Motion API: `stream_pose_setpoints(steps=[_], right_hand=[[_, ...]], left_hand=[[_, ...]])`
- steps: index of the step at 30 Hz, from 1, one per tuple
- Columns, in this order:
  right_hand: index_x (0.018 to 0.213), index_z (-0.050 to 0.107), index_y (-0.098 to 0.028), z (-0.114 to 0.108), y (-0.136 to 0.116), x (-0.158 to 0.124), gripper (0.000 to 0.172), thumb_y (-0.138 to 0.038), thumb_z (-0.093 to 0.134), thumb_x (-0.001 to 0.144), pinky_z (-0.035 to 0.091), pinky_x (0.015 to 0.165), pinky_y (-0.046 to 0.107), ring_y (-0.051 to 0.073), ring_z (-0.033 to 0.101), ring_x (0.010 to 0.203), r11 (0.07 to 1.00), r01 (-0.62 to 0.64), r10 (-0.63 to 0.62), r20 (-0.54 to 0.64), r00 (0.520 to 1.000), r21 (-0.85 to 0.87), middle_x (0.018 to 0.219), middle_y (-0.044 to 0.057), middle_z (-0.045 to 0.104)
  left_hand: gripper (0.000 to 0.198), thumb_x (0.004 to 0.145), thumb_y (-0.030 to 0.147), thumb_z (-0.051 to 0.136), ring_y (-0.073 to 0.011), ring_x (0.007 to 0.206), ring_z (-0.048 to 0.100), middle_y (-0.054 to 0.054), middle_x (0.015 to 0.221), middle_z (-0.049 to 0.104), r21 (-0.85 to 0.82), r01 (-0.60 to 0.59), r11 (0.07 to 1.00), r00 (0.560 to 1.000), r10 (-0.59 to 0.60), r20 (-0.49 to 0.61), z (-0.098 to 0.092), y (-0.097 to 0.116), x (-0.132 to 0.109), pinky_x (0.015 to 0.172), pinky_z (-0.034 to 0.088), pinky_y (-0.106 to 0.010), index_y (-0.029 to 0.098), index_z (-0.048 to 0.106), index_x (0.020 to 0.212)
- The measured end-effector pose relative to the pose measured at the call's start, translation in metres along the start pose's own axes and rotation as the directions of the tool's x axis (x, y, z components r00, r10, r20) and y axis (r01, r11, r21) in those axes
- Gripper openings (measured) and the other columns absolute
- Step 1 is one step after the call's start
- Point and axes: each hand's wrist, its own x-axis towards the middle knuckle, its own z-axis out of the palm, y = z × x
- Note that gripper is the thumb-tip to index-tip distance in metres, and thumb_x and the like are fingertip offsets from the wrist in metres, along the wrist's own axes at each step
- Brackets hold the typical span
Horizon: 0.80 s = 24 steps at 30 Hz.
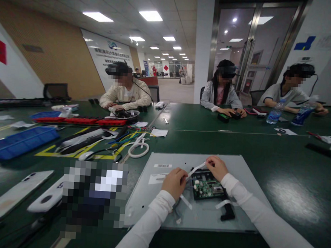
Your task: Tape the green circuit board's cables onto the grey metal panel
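A strip of white tape (pixel 195 170) is stretched slantwise between my two hands, above the edge of a green circuit board (pixel 208 188). My left hand (pixel 175 182) pinches the lower end, its fingers closed. The upper end is pinched in my right hand (pixel 217 167). The board sits in a black frame on a flat grey panel (pixel 154 206), which lies on the table. Short tape pieces (pixel 186 202) are stuck beside the board, near a grey cable (pixel 178 211). A black cable or connector piece (pixel 227 212) lies at the board's lower right.
A white tape roll (pixel 138 150) lies beyond the panel. Phones (pixel 15 196), a blue tray (pixel 19 140), red blocks (pixel 80 121) and wires are at left. Bottles (pixel 275 113) stand far right. Three people wearing headsets sit across the green table (pixel 293 197).
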Motion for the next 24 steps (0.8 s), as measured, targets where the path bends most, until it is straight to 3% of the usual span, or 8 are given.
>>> stream_pose_setpoints(steps=[24], right_hand=[[0.063, 0.055, -0.017, 0.0017, -0.0062, -0.0002, 0.007, -0.019, 0.052, 0.069, 0.041, 0.070, 0.028, 0.015, 0.050, 0.076, 1.000, 0.004, -0.004, 0.007, 1.000, 0.008, 0.078, 0.003, 0.056]], left_hand=[[0.018, 0.072, 0.007, 0.046, -0.0160, 0.084, 0.050, -0.003, 0.083, 0.054, -0.002, 0.025, 1.000, 1.000, -0.024, 0.016, -0.0061, 0.0029, -0.0025, 0.075, 0.039, -0.028, 0.019, 0.059, 0.078]])
